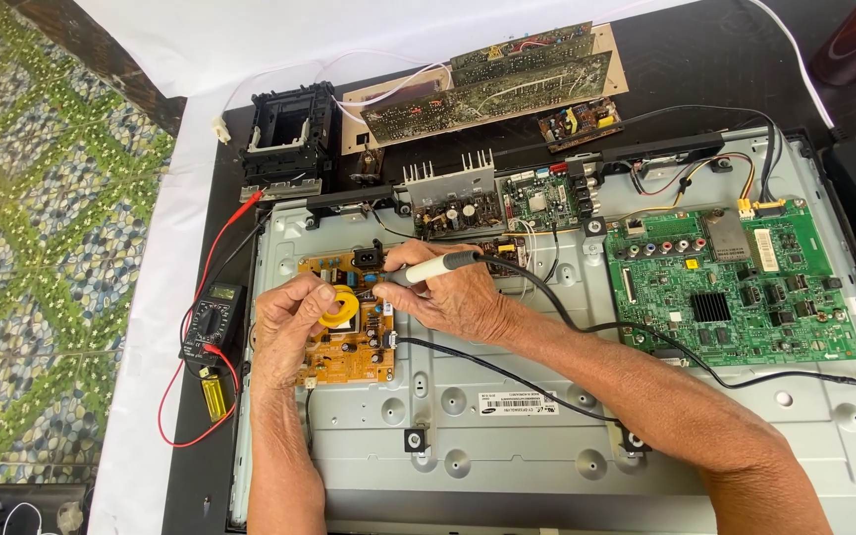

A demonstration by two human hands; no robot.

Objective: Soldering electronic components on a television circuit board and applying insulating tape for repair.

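Left hand: the left hand rests on the left half of the orange-brown circuit board, fingers curled and thumb tip touching a yellow round part on the board; whether it pinches that part or only presses it cannot be told.
Right hand: the right hand is clenched around the pale handle of a soldering iron, held like a pen with the tip end pointing left and down over the board's upper right area; the tip itself is hidden by the fingers.
Iron cord: a black cable leaves the handle's rear and runs right across the metal panel.
Board position: the orange-brown circuit board lies flat at the upper left of the grey metal back panel, partly covered by both hands.
Green board: a large green circuit board sits at the panel's right, well apart from the hands.
Meter: a black multimeter with red leads lies left of the panel, near the left wrist.
Far edge: several loose circuit boards and a black plastic frame lie beyond the panel.
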